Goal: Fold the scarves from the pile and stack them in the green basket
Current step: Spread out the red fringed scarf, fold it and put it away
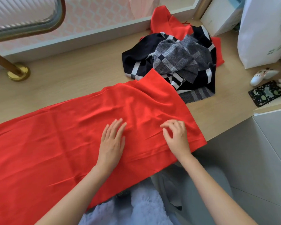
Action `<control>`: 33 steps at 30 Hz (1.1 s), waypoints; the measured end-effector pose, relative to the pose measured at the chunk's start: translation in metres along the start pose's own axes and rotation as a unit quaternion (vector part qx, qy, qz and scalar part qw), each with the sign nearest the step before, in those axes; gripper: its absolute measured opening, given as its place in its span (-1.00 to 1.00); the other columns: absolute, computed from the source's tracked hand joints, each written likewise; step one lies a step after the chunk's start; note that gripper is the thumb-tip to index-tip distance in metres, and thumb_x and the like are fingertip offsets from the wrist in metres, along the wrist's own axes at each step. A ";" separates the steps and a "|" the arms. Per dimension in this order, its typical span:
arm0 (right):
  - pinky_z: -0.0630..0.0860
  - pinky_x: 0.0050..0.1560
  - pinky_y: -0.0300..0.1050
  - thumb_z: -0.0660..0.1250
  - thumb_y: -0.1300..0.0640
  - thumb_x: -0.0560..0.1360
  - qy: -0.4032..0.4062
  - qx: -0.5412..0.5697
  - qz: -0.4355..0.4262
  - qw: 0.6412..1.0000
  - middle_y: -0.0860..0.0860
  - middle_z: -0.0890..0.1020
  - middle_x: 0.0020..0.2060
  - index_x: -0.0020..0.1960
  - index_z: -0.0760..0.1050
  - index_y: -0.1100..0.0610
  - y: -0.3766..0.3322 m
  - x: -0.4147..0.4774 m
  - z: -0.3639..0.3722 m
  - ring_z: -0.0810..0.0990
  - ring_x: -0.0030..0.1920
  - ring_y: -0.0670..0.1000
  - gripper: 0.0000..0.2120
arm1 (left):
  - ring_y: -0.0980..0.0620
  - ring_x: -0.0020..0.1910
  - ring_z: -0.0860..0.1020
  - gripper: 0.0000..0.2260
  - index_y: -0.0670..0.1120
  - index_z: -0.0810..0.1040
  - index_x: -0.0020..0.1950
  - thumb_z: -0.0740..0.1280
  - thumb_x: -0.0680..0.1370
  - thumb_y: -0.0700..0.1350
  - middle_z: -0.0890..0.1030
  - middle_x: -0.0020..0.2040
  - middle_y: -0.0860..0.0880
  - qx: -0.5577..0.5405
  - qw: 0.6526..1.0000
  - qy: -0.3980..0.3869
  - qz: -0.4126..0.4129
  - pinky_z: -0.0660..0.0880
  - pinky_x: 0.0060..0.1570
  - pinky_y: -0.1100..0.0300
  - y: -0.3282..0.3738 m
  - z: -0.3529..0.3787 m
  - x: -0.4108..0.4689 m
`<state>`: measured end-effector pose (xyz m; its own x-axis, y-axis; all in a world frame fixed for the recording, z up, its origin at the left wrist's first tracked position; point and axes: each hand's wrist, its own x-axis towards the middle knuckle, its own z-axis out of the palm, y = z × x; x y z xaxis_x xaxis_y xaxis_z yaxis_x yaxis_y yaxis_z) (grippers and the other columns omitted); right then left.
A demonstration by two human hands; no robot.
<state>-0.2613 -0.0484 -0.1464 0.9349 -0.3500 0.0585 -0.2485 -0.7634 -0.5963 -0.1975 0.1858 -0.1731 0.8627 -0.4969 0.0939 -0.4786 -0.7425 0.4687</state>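
A long red scarf [58, 140] lies spread flat across the wooden ledge, its near edge hanging over toward me. My left hand [111, 143] presses flat on it with straight fingers. Just to the right, my right hand [177, 137] hovers over or lightly touches the cloth, fingers loosely curled, holding nothing. Behind them sits the pile: a grey check scarf [177, 59] on top of a black-and-white one [136, 59], with another red scarf [169, 21] at the back. No green basket is in view.
A brass rail post [18, 73] stands at the left of the wooden ledge [71, 78]. A white paper bag [263, 33] stands at the right, with a phone [265, 93] and a small white object [263, 76] near it. A window frame runs along the back.
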 end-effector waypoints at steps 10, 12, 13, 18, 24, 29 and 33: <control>0.24 0.18 -0.10 0.37 0.00 0.49 0.091 -0.001 0.145 0.985 0.11 0.55 0.09 0.19 0.53 0.16 -0.013 0.172 0.007 0.42 0.14 0.16 -0.65 | -0.06 0.56 -0.01 -0.46 -0.08 0.12 0.57 -0.03 0.61 0.09 0.08 0.58 -0.10 0.152 0.982 -0.058 -0.096 -0.06 0.49 -0.18 -0.021 0.023 0.031; 0.25 0.17 -0.08 0.37 -0.07 0.47 0.079 -0.028 0.164 0.983 0.08 0.55 0.08 0.15 0.55 0.11 -0.011 0.187 0.006 0.40 0.15 0.16 -0.65 | -0.06 0.56 -0.01 -0.46 -0.06 0.12 0.57 -0.03 0.61 0.09 0.07 0.58 -0.10 0.153 0.982 -0.053 -0.097 -0.06 0.49 -0.18 -0.020 0.022 0.032; 0.26 0.16 -0.07 0.37 -0.08 0.47 0.060 -0.030 0.164 0.984 0.07 0.57 0.04 0.11 0.57 0.10 -0.011 0.192 0.006 0.40 0.15 0.15 -0.68 | -0.06 0.56 0.00 -0.46 -0.07 0.13 0.57 -0.03 0.61 0.09 0.08 0.58 -0.10 0.153 0.982 -0.054 -0.097 -0.05 0.48 -0.18 -0.020 0.022 0.033; 0.38 0.11 -0.02 0.39 0.06 0.47 0.028 0.009 0.141 0.990 0.08 0.67 -0.13 -0.05 0.63 0.13 -0.010 0.193 -0.002 0.52 0.03 0.11 -0.85 | -0.07 0.56 0.00 -0.47 -0.12 0.16 0.55 0.01 0.61 0.07 0.10 0.57 -0.14 0.123 0.988 -0.026 -0.087 -0.11 0.49 -0.16 -0.020 0.016 0.037; 0.53 -0.08 -0.08 0.47 0.12 0.40 0.124 0.111 0.204 0.965 0.02 0.63 -0.27 -0.15 0.56 0.09 -0.006 0.201 -0.034 0.58 -0.24 -0.04 -0.89 | -0.13 0.56 -0.02 -0.44 -0.12 0.13 0.56 0.01 0.61 0.09 0.07 0.57 -0.17 0.128 0.979 0.026 -0.154 -0.18 0.49 -0.12 -0.039 0.004 0.063; 0.52 0.00 -0.01 0.49 0.09 0.39 0.139 0.114 0.236 0.955 -0.04 0.57 -0.28 -0.10 0.52 0.09 0.001 0.204 -0.031 0.54 -0.21 -0.04 -0.82 | -0.13 0.56 -0.05 -0.39 -0.10 0.07 0.57 -0.05 0.59 0.18 0.04 0.58 -0.11 0.152 0.974 -0.016 -0.166 -0.20 0.46 -0.19 -0.053 0.015 0.065; 0.48 -0.01 -0.08 0.53 -0.09 0.33 0.069 0.106 0.216 0.968 -0.02 0.60 -0.17 0.04 0.51 0.11 0.004 0.204 -0.027 0.56 -0.13 -0.03 -0.59 | -0.13 0.56 -0.08 -0.38 -0.10 0.04 0.58 -0.04 0.59 0.18 -0.01 0.58 -0.15 0.144 0.976 0.001 -0.162 -0.27 0.45 -0.16 -0.051 0.012 0.066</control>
<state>-0.0785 -0.1377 -0.1149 0.7096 -0.6914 -0.1359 -0.5371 -0.4058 -0.7395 -0.1179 0.1853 -0.2015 0.9768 -0.2134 -0.0163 -0.2055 -0.9563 0.2081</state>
